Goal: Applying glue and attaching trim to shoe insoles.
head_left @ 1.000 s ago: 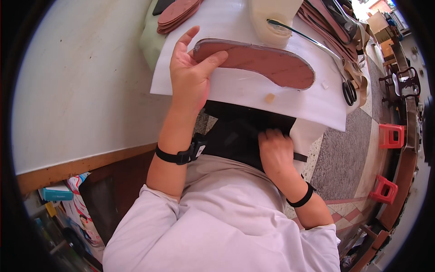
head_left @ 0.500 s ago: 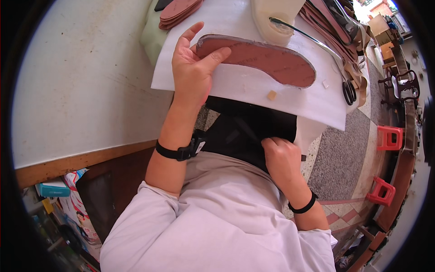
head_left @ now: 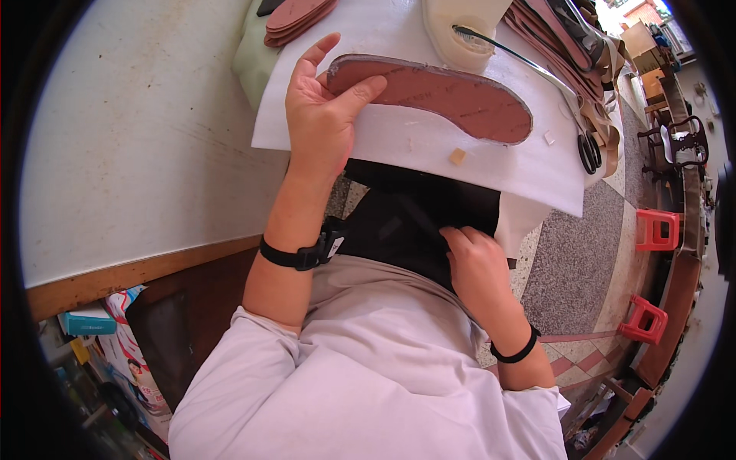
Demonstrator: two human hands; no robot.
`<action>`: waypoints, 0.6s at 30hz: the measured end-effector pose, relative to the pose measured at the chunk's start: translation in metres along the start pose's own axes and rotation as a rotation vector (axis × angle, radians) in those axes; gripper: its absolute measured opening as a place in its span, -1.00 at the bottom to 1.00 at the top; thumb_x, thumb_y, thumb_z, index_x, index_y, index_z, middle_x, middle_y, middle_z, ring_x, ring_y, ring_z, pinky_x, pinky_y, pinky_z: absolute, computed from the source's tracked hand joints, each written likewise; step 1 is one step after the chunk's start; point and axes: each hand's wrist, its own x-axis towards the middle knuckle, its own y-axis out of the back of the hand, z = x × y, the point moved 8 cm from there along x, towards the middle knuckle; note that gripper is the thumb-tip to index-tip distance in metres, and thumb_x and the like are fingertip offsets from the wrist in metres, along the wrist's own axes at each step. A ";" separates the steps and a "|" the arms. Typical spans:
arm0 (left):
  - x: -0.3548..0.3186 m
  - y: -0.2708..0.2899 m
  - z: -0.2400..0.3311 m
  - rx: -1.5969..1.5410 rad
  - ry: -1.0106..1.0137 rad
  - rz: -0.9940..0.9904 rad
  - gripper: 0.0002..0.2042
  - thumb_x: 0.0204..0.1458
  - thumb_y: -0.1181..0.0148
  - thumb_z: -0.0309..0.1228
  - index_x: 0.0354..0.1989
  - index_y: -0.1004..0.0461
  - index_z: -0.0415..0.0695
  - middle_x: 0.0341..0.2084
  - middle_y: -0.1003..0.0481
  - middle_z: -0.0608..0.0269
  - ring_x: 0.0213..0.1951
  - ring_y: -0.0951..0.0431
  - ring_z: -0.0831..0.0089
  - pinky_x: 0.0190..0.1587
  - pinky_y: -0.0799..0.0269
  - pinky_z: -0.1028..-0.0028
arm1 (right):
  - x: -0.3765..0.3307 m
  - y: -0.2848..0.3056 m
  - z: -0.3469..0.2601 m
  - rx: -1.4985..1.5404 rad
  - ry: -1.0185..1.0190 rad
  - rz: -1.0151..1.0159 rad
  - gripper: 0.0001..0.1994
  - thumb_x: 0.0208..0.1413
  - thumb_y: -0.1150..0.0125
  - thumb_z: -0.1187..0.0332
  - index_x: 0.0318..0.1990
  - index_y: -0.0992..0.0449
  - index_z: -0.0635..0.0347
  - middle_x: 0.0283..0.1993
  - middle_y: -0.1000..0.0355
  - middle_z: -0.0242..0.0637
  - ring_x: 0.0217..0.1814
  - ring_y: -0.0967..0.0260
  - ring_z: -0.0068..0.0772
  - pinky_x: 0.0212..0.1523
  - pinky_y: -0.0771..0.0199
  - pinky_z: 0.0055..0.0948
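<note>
My left hand grips one end of a reddish-brown, shoe-sole-shaped insole, with the thumb on its face and the index finger stretched upward. The insole's dark edge looks shiny in places, and its other end reaches to the right above a white-covered worktop. My right hand is low over black material across my lap. Its fingers are curled together, and I cannot make out what they hold, if anything. On the white cover, just below the insole, lies a small yellowish block.
A cream container stands at the back with a dark-handled brush across its opening. Black-handled scissors lie at the right edge. Brown cut pieces are stacked at the far left. Red stools stand on the floor to the right.
My left hand and the insole have shifted very slightly left and up in the picture. The fingers of my right hand have moved a little on the black material.
</note>
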 end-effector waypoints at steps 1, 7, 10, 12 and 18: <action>0.000 0.000 0.000 -0.001 0.001 0.000 -0.27 0.03 -0.32 -0.82 0.39 -0.12 -0.38 -0.15 -0.65 -0.07 -0.08 -0.68 0.35 0.06 -0.63 0.40 | -0.001 0.008 -0.004 0.051 0.010 -0.033 -0.70 -0.03 -0.24 0.63 -0.10 -0.61 0.22 -0.26 -0.52 -0.13 -0.20 -0.53 -0.05 -0.20 -0.54 -0.16; -0.001 0.002 0.000 0.016 0.006 0.005 -0.27 0.03 -0.33 -0.82 0.39 -0.12 -0.37 -0.14 -0.65 -0.06 -0.07 -0.68 0.35 0.08 -0.62 0.39 | -0.006 0.049 0.003 0.366 -0.130 0.013 -0.59 -0.01 -0.35 0.66 0.04 -0.61 0.19 -0.23 -0.53 -0.17 -0.18 -0.56 -0.07 -0.22 -0.56 -0.20; 0.000 0.001 -0.001 0.037 0.015 0.009 -0.27 0.03 -0.32 -0.83 0.39 -0.13 -0.37 -0.12 -0.64 -0.08 -0.05 -0.68 0.34 0.09 -0.61 0.39 | -0.002 0.052 0.007 0.399 -0.159 0.101 -0.62 0.01 -0.38 0.66 0.03 -0.63 0.21 -0.27 -0.52 -0.15 -0.25 -0.55 -0.15 -0.24 -0.57 -0.27; -0.001 0.002 0.000 0.000 0.007 0.001 -0.28 0.04 -0.31 -0.83 0.39 -0.14 -0.36 -0.12 -0.64 -0.08 -0.04 -0.67 0.33 0.10 -0.61 0.39 | -0.003 0.056 0.014 0.441 -0.175 0.104 -0.59 0.00 -0.37 0.69 0.05 -0.63 0.21 -0.25 -0.53 -0.17 -0.25 -0.54 -0.27 -0.25 -0.55 -0.37; -0.001 0.002 -0.001 -0.023 0.009 0.001 -0.30 0.04 -0.28 -0.85 0.39 -0.16 -0.35 -0.10 -0.63 -0.10 -0.03 -0.67 0.30 0.12 -0.61 0.38 | -0.019 0.073 0.050 0.937 -0.263 0.245 -0.53 0.01 -0.34 0.78 0.12 -0.61 0.31 -0.18 -0.52 -0.32 -0.21 -0.44 -0.60 -0.18 -0.46 -0.61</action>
